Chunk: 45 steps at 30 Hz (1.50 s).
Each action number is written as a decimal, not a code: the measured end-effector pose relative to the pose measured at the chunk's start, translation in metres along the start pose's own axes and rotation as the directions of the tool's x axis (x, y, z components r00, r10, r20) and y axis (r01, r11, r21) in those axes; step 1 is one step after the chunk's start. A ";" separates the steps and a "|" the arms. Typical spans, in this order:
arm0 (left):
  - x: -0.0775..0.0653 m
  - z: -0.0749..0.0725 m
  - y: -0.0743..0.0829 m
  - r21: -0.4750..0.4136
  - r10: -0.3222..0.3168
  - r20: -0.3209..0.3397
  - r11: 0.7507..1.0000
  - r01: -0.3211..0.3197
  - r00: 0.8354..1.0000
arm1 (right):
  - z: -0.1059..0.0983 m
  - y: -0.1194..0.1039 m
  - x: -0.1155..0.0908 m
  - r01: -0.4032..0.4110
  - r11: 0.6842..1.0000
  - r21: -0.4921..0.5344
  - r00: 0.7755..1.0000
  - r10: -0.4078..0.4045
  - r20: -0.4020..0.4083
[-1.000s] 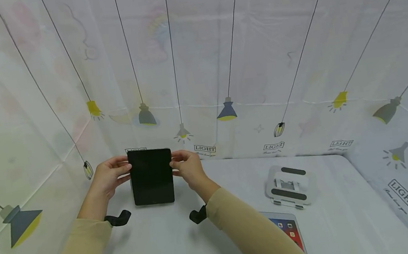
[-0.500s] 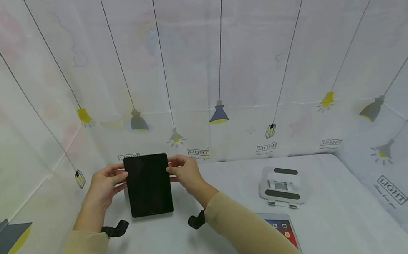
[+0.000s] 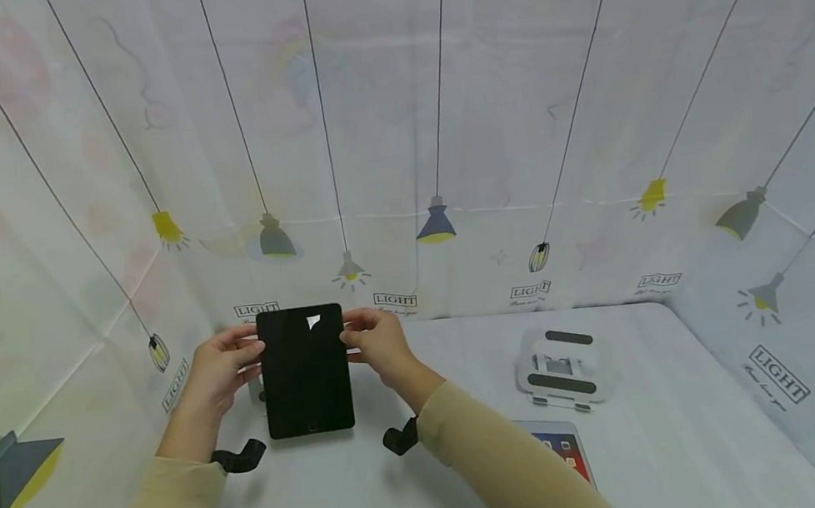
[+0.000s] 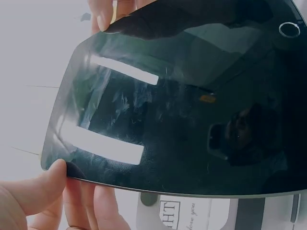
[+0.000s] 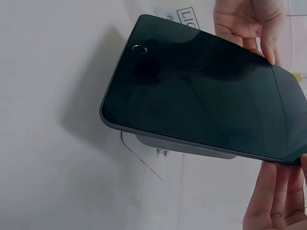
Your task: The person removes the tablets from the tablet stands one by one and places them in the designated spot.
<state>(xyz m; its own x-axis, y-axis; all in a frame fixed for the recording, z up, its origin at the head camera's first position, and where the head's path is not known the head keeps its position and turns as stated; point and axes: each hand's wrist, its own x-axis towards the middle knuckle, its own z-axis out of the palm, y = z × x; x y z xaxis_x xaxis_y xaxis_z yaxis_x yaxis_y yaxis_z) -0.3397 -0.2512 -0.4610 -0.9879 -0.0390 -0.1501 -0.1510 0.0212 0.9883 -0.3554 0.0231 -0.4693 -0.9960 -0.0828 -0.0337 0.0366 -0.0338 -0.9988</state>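
Note:
A black tablet (image 3: 306, 383) with a round home button at its lower edge is held upright between both hands, its dark screen facing me. My left hand (image 3: 216, 366) pinches its left edge, thumb on the front and fingers behind. On the opposite edge my right hand (image 3: 382, 345) grips it the same way. In the left wrist view, a white stand (image 4: 223, 214) with dark strips shows past the tablet's edge. The right wrist view shows a grey flat part (image 5: 192, 149) just behind the tablet; the rest there is hidden.
To the right on the white table (image 3: 667, 409) lies a folded tablet stand (image 3: 560, 366) with two dark pads. A white-framed tablet (image 3: 565, 445) with a lit screen lies nearer, partly covered by my right sleeve. A cloth printed with lamps (image 3: 434, 226) rises behind and beside the table.
Over the last half second the black tablet has shifted slightly right with both hands, and a bright reflection has appeared on its screen. Both hands keep their grip. The head view has shifted.

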 end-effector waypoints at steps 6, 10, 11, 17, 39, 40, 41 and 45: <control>-0.001 0.005 -0.001 0.014 -0.022 -0.025 1.000 0.022 0.999 | -0.002 0.000 -0.003 -0.022 1.000 0.002 1.000 0.022 -0.012; -0.002 0.009 -0.001 0.013 -0.023 -0.035 1.000 0.024 0.999 | -0.005 0.000 -0.004 -0.037 0.999 0.002 0.999 0.037 -0.019; -0.002 0.010 -0.001 0.014 -0.022 -0.037 1.000 0.022 0.999 | -0.006 0.000 -0.004 -0.041 0.999 0.003 0.999 0.041 -0.020; -0.002 0.015 -0.001 0.041 -0.021 -0.043 0.999 0.023 0.999 | -0.010 0.002 -0.006 -0.046 0.999 0.013 0.999 0.046 -0.012; -0.004 0.029 -0.015 0.021 -0.071 0.006 0.997 0.070 0.997 | -0.028 0.010 -0.020 -0.116 0.992 0.046 0.993 0.116 0.005; -0.004 0.030 -0.016 0.021 -0.072 0.008 0.997 0.072 0.997 | -0.029 0.011 -0.020 -0.120 0.992 0.047 0.993 0.119 0.005; -0.004 0.030 -0.017 0.021 -0.074 0.008 0.997 0.074 0.997 | -0.030 0.012 -0.020 -0.126 0.991 0.048 0.992 0.126 0.004; -0.004 0.033 -0.021 0.022 -0.086 0.007 0.996 0.086 0.996 | -0.033 0.015 -0.022 -0.152 0.987 0.052 0.988 0.152 0.002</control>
<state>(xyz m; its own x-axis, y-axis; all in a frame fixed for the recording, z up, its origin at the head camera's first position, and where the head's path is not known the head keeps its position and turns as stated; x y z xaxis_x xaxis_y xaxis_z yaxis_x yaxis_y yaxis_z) -0.3338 -0.2182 -0.4816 -0.9715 -0.0339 -0.2345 -0.2357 0.0394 0.9710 -0.3352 0.0571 -0.4847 -0.9787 -0.0892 -0.1848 0.1914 -0.0725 -0.9788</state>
